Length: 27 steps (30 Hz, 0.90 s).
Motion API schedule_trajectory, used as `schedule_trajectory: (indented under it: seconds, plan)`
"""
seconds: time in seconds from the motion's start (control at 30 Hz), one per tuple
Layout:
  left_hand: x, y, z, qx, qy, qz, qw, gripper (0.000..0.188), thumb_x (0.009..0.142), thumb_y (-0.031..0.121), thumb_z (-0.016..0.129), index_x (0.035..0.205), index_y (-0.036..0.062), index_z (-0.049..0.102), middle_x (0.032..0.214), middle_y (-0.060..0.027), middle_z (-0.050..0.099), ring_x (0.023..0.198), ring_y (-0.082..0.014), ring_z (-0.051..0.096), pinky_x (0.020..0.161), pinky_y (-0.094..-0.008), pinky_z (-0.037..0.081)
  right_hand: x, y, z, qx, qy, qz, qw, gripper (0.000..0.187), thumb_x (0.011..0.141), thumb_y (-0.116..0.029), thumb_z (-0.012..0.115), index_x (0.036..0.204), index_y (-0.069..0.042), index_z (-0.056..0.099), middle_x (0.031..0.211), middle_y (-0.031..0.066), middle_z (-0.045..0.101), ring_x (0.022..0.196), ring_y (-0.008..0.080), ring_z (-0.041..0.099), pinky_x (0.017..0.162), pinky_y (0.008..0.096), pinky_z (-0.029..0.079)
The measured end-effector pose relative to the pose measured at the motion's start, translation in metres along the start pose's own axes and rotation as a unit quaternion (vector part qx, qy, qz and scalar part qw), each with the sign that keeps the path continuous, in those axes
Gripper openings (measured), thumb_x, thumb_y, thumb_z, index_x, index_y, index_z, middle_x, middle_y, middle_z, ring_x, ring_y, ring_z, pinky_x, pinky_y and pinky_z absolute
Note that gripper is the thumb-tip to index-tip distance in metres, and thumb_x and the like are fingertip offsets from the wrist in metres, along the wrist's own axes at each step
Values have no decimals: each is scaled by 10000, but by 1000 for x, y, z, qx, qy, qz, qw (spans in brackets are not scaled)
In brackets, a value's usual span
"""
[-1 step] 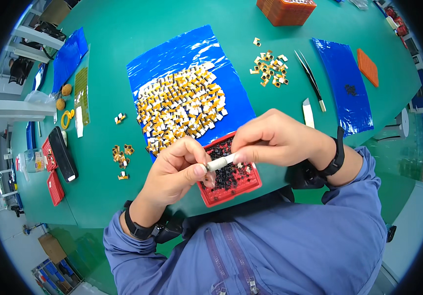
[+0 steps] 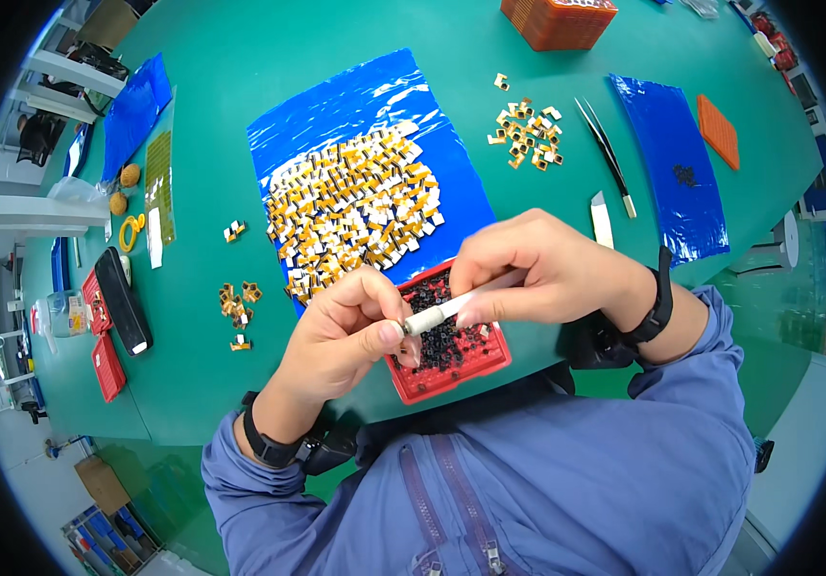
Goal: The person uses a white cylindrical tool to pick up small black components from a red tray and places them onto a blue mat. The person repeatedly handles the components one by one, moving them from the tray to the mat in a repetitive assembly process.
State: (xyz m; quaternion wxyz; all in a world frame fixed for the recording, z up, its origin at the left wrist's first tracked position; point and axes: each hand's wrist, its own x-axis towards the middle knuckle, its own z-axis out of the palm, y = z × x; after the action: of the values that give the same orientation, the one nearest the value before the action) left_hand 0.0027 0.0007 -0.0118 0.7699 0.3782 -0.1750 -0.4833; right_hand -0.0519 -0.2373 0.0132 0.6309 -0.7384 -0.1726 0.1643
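While your left hand (image 2: pixel 341 331) is pinching the pale end of a slim white stick (image 2: pixel 427 321) above the red tray (image 2: pixel 475 370), your right hand (image 2: pixel 547 274) is holding its shaft (image 2: pixel 501 285) between thumb and index finger. Compared with the earlier frame, more shaft is showing between those fingers, suggesting an adjusted grip; beyond the tray, the white-and-yellow pieces (image 2: pixel 355 202) are lying unchanged.

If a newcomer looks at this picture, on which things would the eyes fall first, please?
The eye would probably go first to the dense spread of small white-and-yellow pieces on a blue sheet, left of centre on the green table. Next, nearer the person, the left grip and the right grip hold a pale rod above a red tray of small black pieces.
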Motion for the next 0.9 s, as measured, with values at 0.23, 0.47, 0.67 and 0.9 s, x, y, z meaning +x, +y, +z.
schedule_trajectory:
  seconds: [0.23,0.47,0.67,0.9]
  plan:
    - [0,-1,-1,19,-9,6,1000,116,904,105,576,923,37,483,808,-77,612,726,-137,621,671,-256,511,0,5,0,-24,-12,-38,999,100,831,-79,664,864,0,614,682,20,603,569,83,541,509,243,409]
    - [0,-1,-2,30,-22,14,999,111,903,94,573,923,35,481,825,-75,598,750,-137,616,693,-261,513,-1,3,-2,-7,-12,-35,999,95,852,-91,641,860,-1,612,687,27,600,591,85,551,512,234,407]
    - [0,0,-1,43,-21,16,999,106,900,89,576,910,38,484,831,-70,589,762,-135,605,708,-272,509,-2,2,-1,6,-7,-21,1000,86,843,-74,649,868,1,613,695,34,607,594,82,548,513,223,405]
    - [-1,1,-1,54,-23,4,998,101,899,84,577,902,39,487,836,-68,590,778,-129,603,724,-276,509,-1,8,1,-40,-5,-72,997,97,850,-102,645,867,-9,624,699,44,610,567,115,543,507,240,406]
